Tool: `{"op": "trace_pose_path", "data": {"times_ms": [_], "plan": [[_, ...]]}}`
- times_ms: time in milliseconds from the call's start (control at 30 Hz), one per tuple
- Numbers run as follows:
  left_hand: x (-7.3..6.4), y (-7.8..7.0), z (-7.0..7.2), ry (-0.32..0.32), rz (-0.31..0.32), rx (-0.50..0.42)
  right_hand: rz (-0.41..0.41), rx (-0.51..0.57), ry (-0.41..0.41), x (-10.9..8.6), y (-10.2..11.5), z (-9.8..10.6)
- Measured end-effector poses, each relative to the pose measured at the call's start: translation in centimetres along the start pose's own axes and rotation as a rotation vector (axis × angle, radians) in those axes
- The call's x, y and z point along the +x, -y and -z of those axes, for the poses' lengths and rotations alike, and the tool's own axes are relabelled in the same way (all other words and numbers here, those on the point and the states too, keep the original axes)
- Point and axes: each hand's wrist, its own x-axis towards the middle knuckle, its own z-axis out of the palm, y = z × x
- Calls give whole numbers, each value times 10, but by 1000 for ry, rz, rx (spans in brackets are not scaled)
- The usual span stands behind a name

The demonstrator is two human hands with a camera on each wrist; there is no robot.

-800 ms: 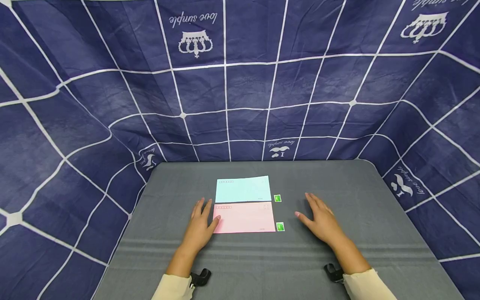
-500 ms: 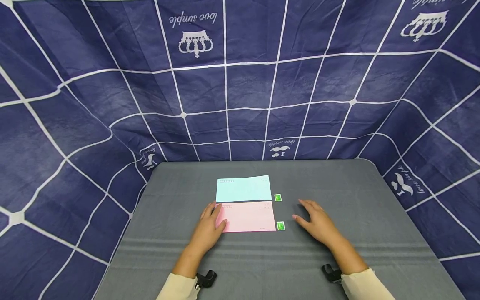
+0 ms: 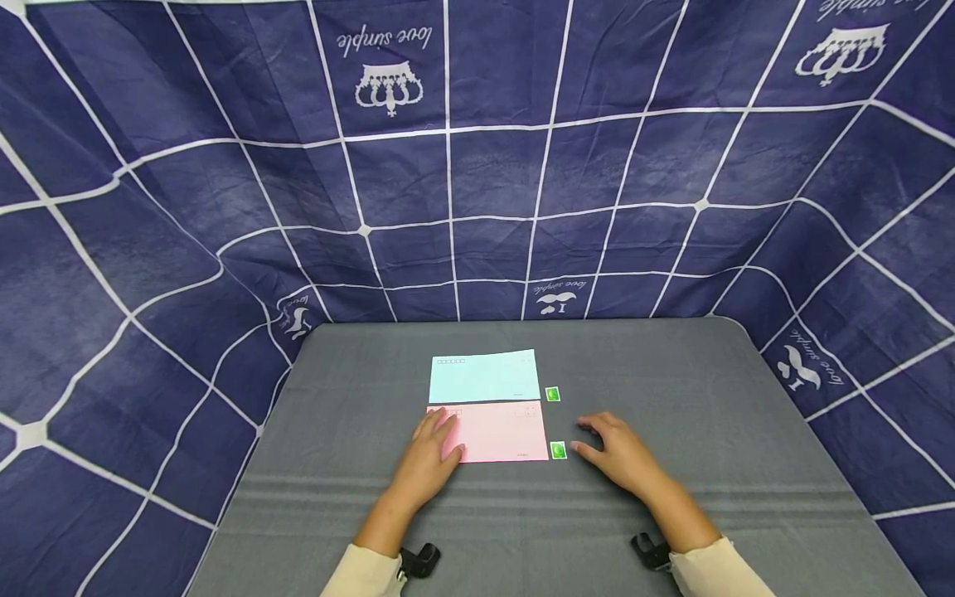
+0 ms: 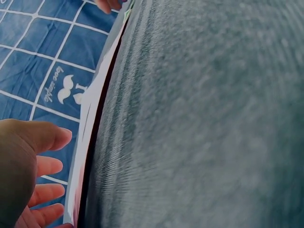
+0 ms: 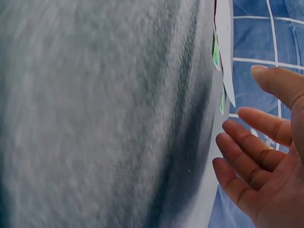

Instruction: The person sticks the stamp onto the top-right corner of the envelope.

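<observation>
A pink envelope [image 3: 496, 435] lies flat on the grey table, directly below a light blue envelope [image 3: 483, 377]. My left hand [image 3: 429, 460] is over the pink envelope's left end, fingers extended; whether it touches the paper I cannot tell. To the right of the envelopes are two small green stamps, an upper stamp [image 3: 552, 394] and a lower stamp [image 3: 558, 450]. Just right of the lower stamp is my right hand [image 3: 619, 456], its fingers loosely bent and holding nothing. In the right wrist view the same right hand [image 5: 261, 152] shows its thumb and fingers spread apart.
The grey cloth-covered table [image 3: 671, 365] extends around the envelopes. A blue curtain [image 3: 492, 174] with white grid lines hangs behind and along both sides. Each wrist wears a black mount, a left mount [image 3: 421, 561] and a right mount [image 3: 649, 551].
My left hand has moved right and toward me, onto the pink envelope's left end. My right hand has come left and nearer, close to the lower stamp, its fingers bending more. Envelopes and stamps stay put.
</observation>
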Motion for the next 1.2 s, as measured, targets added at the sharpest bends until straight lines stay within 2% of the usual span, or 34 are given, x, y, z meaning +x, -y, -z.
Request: {"op": "trace_pose_path", "data": {"times_ms": [333,600,800,1200], "plan": [[0,-3,-5,23,-6,-10,27,18,32,0,8,-10],[0,-5,-8,69,37,13,-12,38,90,2,11,-13],[-1,-6,-8,116,54,44,-23,38,95,2,12,-15],[-2,-3,-14,186,74,40,-25,33,94,5,14,-19]]}}
